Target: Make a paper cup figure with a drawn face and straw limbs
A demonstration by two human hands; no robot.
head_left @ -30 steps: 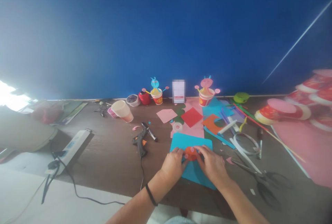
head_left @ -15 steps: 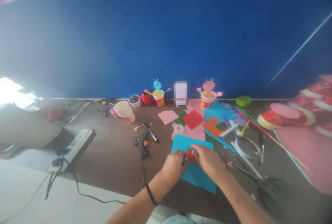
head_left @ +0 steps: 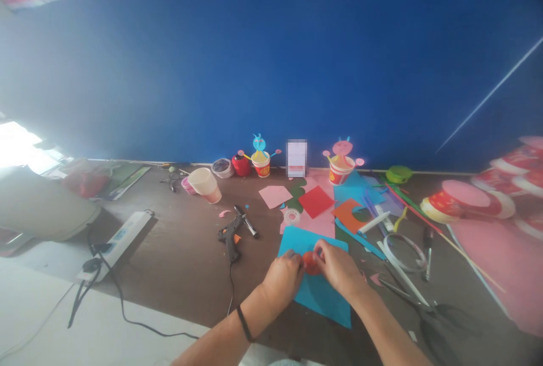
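Observation:
A blue sheet (head_left: 326, 301) lies on the dark table under both hands. Over it is a small red-orange round piece (head_left: 311, 263). My left hand (head_left: 285, 275) pinches the left edge of this piece, its fingers curled. From the other side, my right hand (head_left: 337, 264) grips the right edge between thumb and fingertips. Just beyond the sheet lie a red square (head_left: 316, 198), a pink piece (head_left: 275, 196) and a white tape roll (head_left: 292, 216). An orange sheet (head_left: 348, 216) with a curved cut-out is to their right.
A glue gun (head_left: 230, 238) and a pen (head_left: 246, 222) lie left of the sheet. Scissors (head_left: 428, 306) and a clear ring (head_left: 405, 253) are at right. Two cup figures (head_left: 262, 165) (head_left: 341, 171) stand by the blue wall. A power strip (head_left: 119, 244) is at far left.
The view has tilted slightly, so most things sit a little lower. My right fingertips have shifted on the red-orange piece, and more of it shows between my hands.

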